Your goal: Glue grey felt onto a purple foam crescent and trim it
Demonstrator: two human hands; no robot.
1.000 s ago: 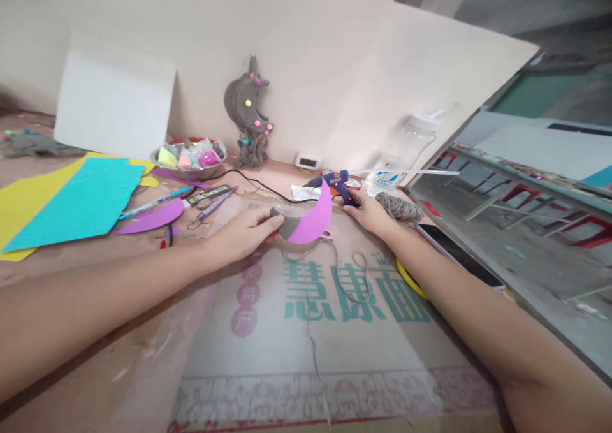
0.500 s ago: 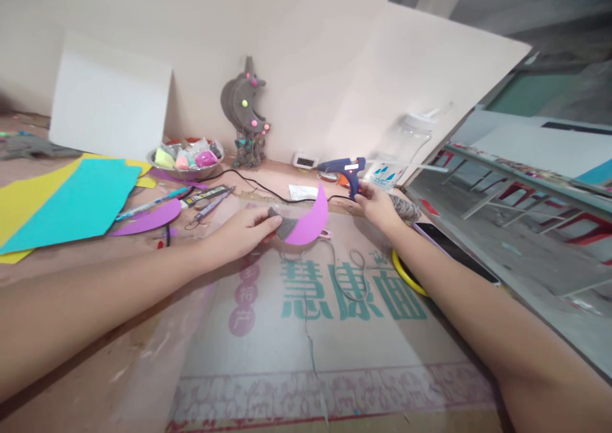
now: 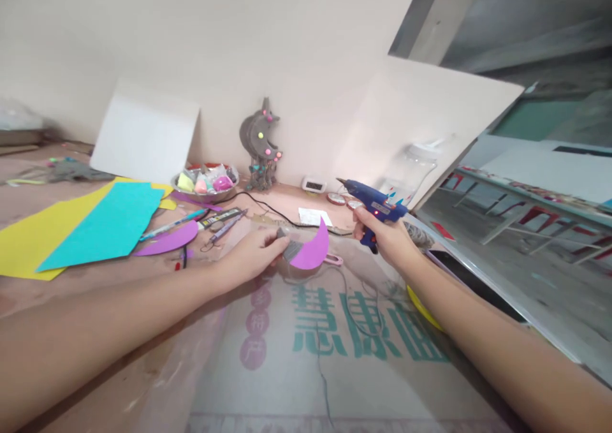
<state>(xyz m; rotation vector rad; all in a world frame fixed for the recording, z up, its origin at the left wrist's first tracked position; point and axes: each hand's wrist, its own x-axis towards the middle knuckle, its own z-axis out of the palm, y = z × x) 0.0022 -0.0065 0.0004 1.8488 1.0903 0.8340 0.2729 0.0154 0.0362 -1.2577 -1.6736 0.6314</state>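
Note:
Between the thumb and fingers of my left hand is one end of a purple paper crescent, partly wound with grey yarn. A loose strand of that yarn trails down over the printed plastic sheet. My right hand is wrapped round the handle of a blue hot glue gun, raised over the table with its nozzle pointing left. A small red light glows on the gun. Just behind the crescent lie pink-handled scissors, mostly hidden.
Yellow and turquoise paper lie left, near pens and a utility knife. A bowl of coloured clay, a moon ornament and a small clock stand behind. A phone lies right, near a clear bottle.
My right hand has closed round the glue gun and lifted it off the table, turning it in the grip. My left hand keeps hold of the crescent. The camera view has shifted.

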